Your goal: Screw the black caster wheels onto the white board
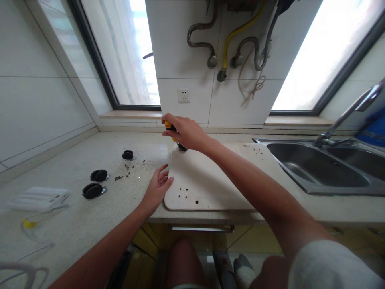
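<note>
We clasp the screwdriver [170, 126] in our right hand [190, 132], over the wheel [182, 147] at the board's [210, 176] far left corner; our left hand [158, 186], loosely spread, steadies the left edge; we should press straight, turning slowly.

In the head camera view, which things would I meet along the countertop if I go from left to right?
White object → two nearer black casters → farther black caster → left hand → white board → metal sink.
</note>
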